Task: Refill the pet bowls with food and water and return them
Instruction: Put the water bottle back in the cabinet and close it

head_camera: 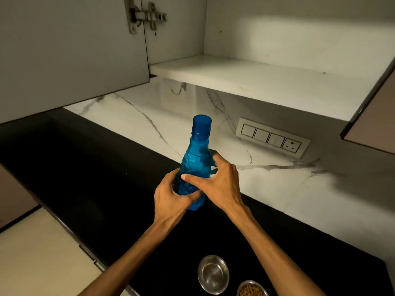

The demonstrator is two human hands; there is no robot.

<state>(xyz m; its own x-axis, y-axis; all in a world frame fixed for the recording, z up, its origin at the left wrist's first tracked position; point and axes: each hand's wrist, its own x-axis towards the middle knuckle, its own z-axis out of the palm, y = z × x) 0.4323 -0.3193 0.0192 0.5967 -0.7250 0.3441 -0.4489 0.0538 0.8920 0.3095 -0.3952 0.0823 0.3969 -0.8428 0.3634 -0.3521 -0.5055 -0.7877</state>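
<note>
Bottle up in both hands, cap on.
I grip it with my left hand low and right hand higher, above the counter. It stands tall, cap up, tipped a bit. Near the front edge, one bowl looks dry; the other bowl has food. Water is left.

Black counter — 2 steel bowls, kibble bowl alongside.

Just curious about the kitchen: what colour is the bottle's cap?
Blue, a shade darker than the translucent blue bottle; the cap shows best in the head view.
</note>
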